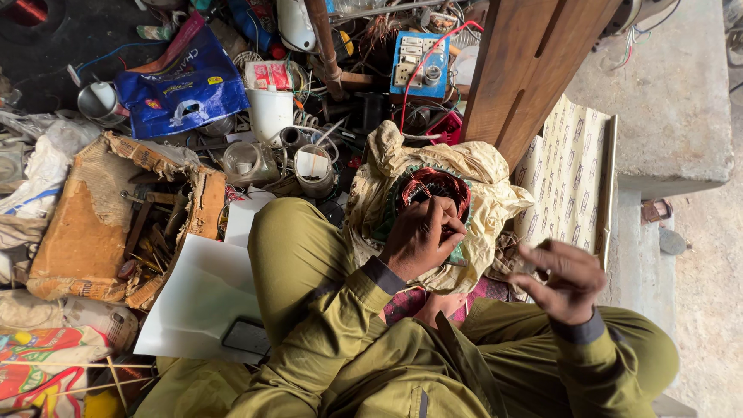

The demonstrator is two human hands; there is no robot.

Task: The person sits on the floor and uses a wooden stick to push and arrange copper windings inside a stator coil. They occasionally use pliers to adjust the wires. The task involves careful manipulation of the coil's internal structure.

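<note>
A motor stator with reddish copper windings sits in a crumpled cream cloth in front of my crossed legs. My left hand rests on the stator's near rim, fingers closed against the copper coils. My right hand is raised to the right of the stator, apart from it, fingers curled; it looks blurred and I cannot make out anything in it. Both sleeves are olive green.
A torn cardboard box of wooden sticks and tools lies at left. White sheets and a dark phone lie by my left knee. Jars, a blue bag and a switchboard crowd the back. A wooden post and concrete step stand right.
</note>
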